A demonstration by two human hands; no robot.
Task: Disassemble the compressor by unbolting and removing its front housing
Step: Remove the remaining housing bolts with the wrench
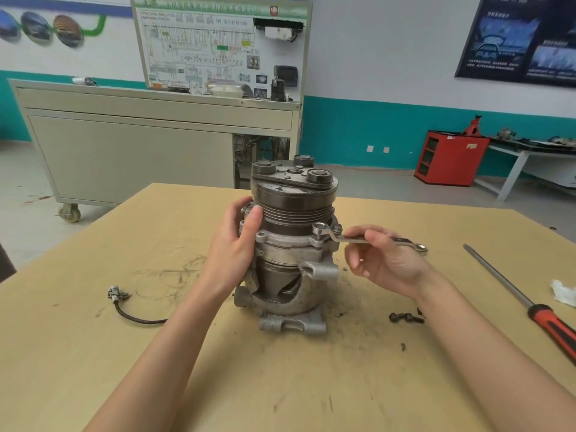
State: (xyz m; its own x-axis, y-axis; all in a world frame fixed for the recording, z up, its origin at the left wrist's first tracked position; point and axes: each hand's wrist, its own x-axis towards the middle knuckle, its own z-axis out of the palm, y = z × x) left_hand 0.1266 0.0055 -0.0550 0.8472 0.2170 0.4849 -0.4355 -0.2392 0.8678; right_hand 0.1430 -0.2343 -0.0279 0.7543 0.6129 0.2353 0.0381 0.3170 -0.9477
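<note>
I see the compressor (282, 275) standing upright at frame centre on the wooden table (124, 353). My left hand (237, 241) grasps its frame-left side. My right hand (383, 263) pinches a ring spanner (335, 236), whose ring is seated over a flange bolt.

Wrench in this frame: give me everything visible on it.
The wrench is a slim double-ended ring spanner in bare grey metal, with offset ends. Its near ring sits over a bolt on the flange of the compressor, on the side towards the right hand. The shank lies roughly level, clear of the table. That hand pinches the shank with fingers and thumb, and the far ring sticks out past it. Nothing else touches it.
</note>
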